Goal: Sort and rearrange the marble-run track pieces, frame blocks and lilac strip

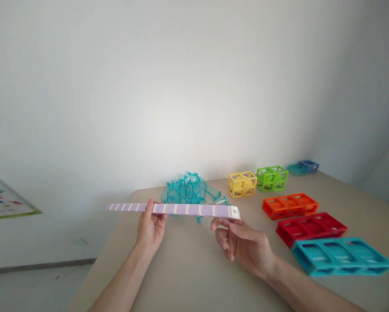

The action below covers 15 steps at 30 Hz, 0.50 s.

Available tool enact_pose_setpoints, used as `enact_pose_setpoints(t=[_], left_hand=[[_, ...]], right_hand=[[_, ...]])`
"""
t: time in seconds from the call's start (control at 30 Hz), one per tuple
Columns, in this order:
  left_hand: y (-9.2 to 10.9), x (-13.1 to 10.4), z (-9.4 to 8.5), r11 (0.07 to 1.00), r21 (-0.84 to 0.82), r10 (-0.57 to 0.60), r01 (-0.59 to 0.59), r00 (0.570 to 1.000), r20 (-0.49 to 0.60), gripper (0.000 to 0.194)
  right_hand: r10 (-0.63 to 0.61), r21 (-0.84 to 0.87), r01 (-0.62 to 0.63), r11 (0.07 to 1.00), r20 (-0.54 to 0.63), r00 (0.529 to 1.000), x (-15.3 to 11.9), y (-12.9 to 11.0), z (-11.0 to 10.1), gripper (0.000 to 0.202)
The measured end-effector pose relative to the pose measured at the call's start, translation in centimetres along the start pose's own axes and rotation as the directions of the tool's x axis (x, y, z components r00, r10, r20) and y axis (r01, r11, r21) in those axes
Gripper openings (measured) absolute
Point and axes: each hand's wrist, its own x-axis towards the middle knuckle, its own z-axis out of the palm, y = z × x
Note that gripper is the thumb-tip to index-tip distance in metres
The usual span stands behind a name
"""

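My left hand (pixel 151 226) is closed around a long, thin lilac strip with white crosswise bands (pixel 181 209), gripping it left of its middle, thumb over the near face. The strip is held nearly level above the table, seen almost edge-on; its right end is white with a small dark mark. Just below that end is my right hand (pixel 243 245), its fingers loosely bent and apart; whether a fingertip touches the strip I cannot tell. Behind the strip lies a heap of translucent teal plastic pieces (pixel 186 190), partly hidden by it.
On the light table (pixel 181 277) stand a yellow frame block (pixel 242 184), a green one (pixel 272 178), and orange (pixel 291 206), red (pixel 311 228) and teal (pixel 342 256) ones at right. A blue container (pixel 309 166) is in the far corner. A white wall (pixel 194 86) rises behind.
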Motion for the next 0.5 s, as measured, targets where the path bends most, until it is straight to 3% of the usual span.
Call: enact_pose_setpoints(t=[0.07,0.13,0.23,0.3,0.37,0.5], left_hand=[[-0.7,-1.0,0.2,0.999,-0.010,-0.037,0.038,0.997,0.069,0.014],[-1.7,-2.3,0.4,0.995,-0.006,-0.093,0.097,0.970,0.224,0.021],[-3.0,-3.9,0.4,0.979,0.071,-0.205,0.193,0.895,0.396,0.038],[-3.4,-4.3,0.3,0.973,0.136,-0.228,0.185,0.845,0.484,0.044],[-3.4,-4.2,0.2,0.973,0.178,-0.221,0.149,0.827,0.517,0.050],[-2.8,-3.2,0.1,0.971,0.191,-0.216,0.145,0.876,0.432,0.053]], right_hand=[[-0.095,-0.102,0.087,0.991,-0.073,0.993,0.1,0.1,0.6,0.032],[-0.124,-0.122,0.107,0.987,-0.150,0.981,0.1,0.9,1.7,0.037],[-0.132,-0.083,0.115,0.990,-0.235,0.963,0.6,2.2,3.6,0.037],[-0.192,-0.122,0.164,0.979,-0.272,0.943,1.6,2.2,4.6,0.033],[-0.285,-0.196,0.230,0.953,-0.330,0.900,3.6,0.7,5.1,0.038],[-0.387,-0.262,0.288,0.921,-0.531,0.754,10.1,-5.3,4.2,0.032]])
